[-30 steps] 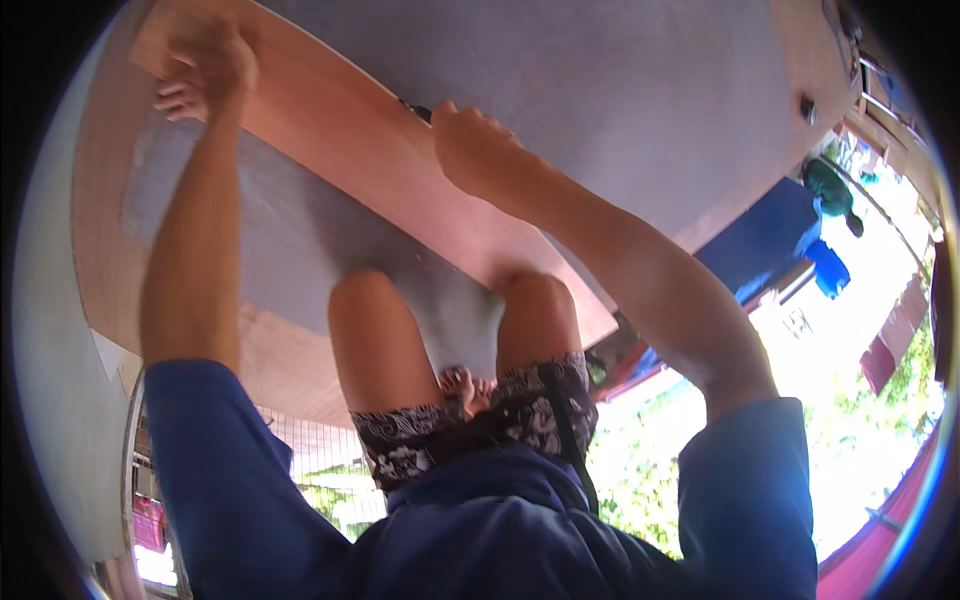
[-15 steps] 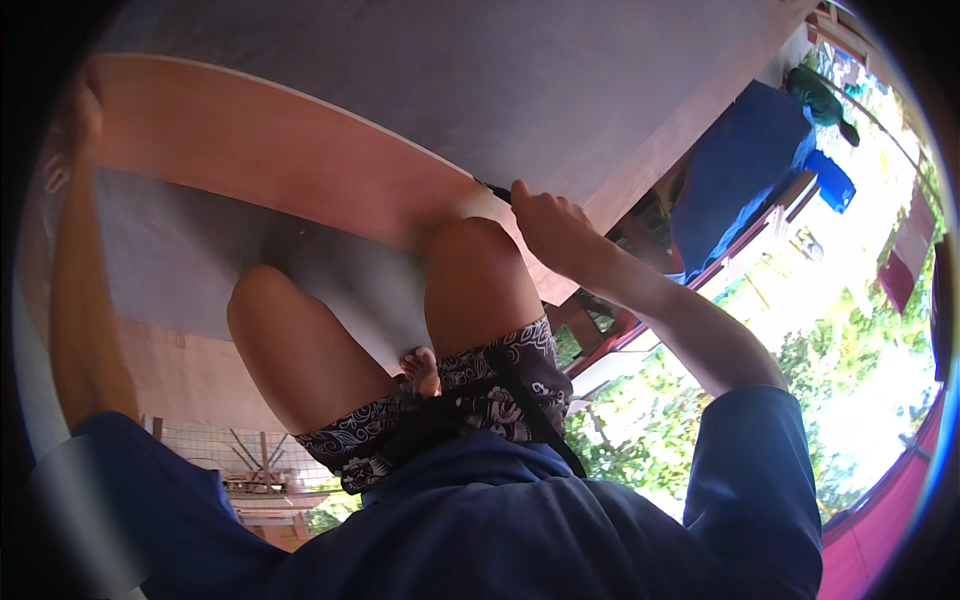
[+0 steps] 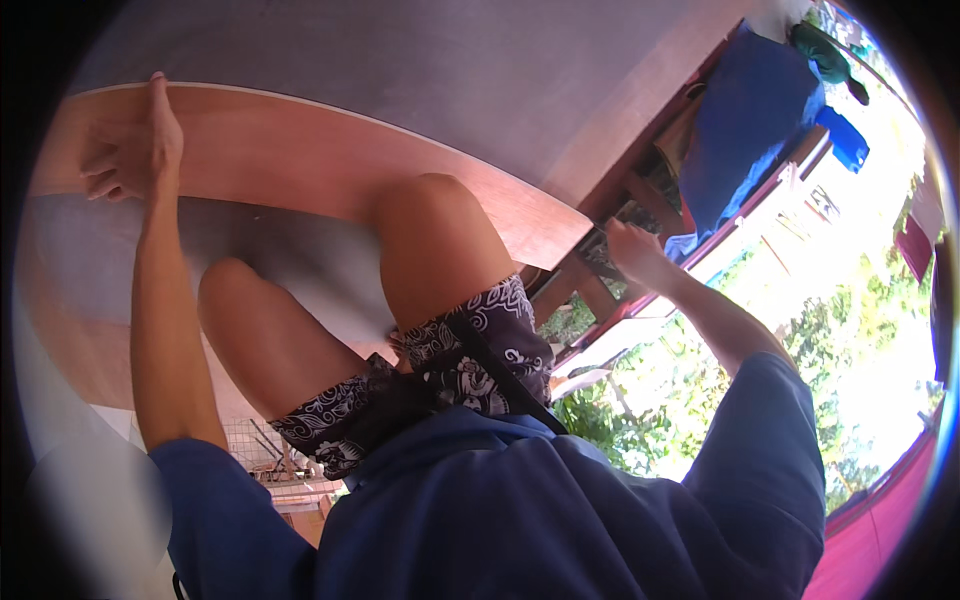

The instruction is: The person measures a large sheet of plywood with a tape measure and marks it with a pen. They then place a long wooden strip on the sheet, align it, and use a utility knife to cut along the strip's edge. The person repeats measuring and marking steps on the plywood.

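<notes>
A long reddish-brown wooden board (image 3: pixel 300 145) lies across a wide grey panel (image 3: pixel 400 60), with a thin pale line along its far edge. My left hand (image 3: pixel 140 150) rests on the board's left part, thumb stretched to the far edge and fingers spread over the face. Off the board's right end, my right hand (image 3: pixel 635 250) is in the air, fingers curled in. Whether anything small is inside it is hidden. My right knee (image 3: pixel 435 215) is over the board's near edge, and my left knee (image 3: pixel 235 285) is above the grey surface nearer me.
Beyond the panel's right edge are wooden beams (image 3: pixel 590 285), a blue sheet (image 3: pixel 750 120) and a blue container (image 3: pixel 845 140). A dark green item (image 3: pixel 825 55) sits at the far right. Bright foliage (image 3: pixel 640 420) shows below, and wire mesh (image 3: pixel 250 445) at the lower left.
My right hand has left the board's far edge, where a dark thing showed at it, and moved right past the board's end. My left hand has come further into view onto the board.
</notes>
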A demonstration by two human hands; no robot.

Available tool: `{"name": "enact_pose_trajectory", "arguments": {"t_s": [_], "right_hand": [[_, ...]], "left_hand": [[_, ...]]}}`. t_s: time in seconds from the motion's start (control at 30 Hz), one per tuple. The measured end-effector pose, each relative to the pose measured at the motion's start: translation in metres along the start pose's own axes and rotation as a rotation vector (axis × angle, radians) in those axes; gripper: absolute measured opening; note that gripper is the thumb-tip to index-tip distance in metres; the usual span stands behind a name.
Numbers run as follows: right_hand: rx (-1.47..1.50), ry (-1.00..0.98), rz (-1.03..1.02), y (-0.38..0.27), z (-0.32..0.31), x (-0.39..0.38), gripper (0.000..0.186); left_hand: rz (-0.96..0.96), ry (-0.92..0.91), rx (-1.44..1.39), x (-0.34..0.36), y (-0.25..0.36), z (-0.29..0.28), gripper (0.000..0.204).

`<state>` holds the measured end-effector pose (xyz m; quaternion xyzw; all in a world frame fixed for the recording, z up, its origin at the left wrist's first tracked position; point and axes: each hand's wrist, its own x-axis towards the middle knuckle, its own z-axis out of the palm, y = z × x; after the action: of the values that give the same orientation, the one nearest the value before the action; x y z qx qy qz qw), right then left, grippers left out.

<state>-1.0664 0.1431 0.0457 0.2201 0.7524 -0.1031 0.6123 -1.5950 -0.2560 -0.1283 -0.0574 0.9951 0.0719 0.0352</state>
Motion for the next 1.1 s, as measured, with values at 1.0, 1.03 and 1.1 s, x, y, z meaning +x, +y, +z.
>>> {"name": "enact_pose_trajectory", "arguments": {"t_s": [1.0,1.03,1.1], "right_hand": [[0.433,0.488,-0.761,-0.632,-0.501,0.118,0.035],[0.409,0.476,-0.755,-0.643,-0.506,0.122,0.035],[0.361,0.498,-0.751,-0.659,-0.511,0.130,0.035]], "left_hand": [[-0.118,0.068,-0.131,0.163,-0.034,-0.051,0.062],[-0.119,0.059,-0.108,0.164,-0.033,-0.053,0.062],[-0.130,0.022,-0.075,0.166,-0.032,-0.054,0.062]]}}
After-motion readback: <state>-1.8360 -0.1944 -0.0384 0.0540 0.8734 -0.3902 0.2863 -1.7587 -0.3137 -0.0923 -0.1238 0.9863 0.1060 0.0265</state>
